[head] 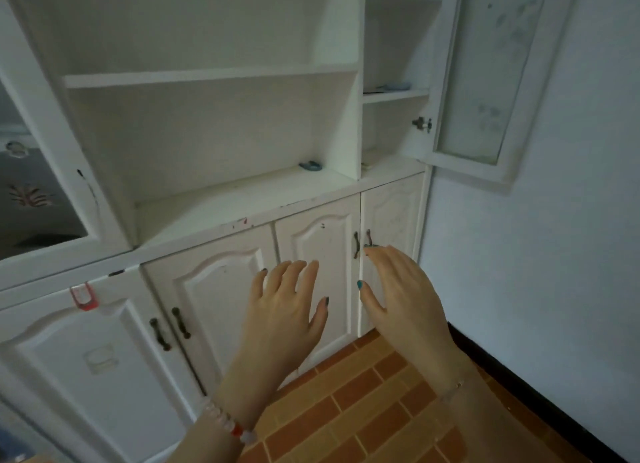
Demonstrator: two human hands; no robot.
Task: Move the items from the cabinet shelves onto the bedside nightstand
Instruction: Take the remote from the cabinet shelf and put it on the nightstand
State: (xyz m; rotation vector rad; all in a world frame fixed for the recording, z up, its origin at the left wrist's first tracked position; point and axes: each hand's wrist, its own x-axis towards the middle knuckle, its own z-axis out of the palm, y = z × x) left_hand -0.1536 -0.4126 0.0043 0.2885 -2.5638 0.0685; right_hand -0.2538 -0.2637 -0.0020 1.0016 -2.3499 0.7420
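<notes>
A white cabinet [214,78] with open shelves fills the view. A small blue item [310,165] lies at the back right of the lower middle shelf. Pale blue items [391,86] rest on the right compartment's middle shelf, and a small pale item [366,166] lies on its bottom shelf. My left hand [287,310] and my right hand [401,289] are held out side by side in front of the lower cabinet doors, fingers spread, both holding nothing. They are well below the shelves. The nightstand is not in view.
The right compartment's glass door [485,81] stands swung open toward the wall. A glass door [34,185] at the left is closed. Lower doors [214,289] with dark handles are closed. A red clip [83,298] hangs at the left. Brick-pattern floor [363,410] lies below.
</notes>
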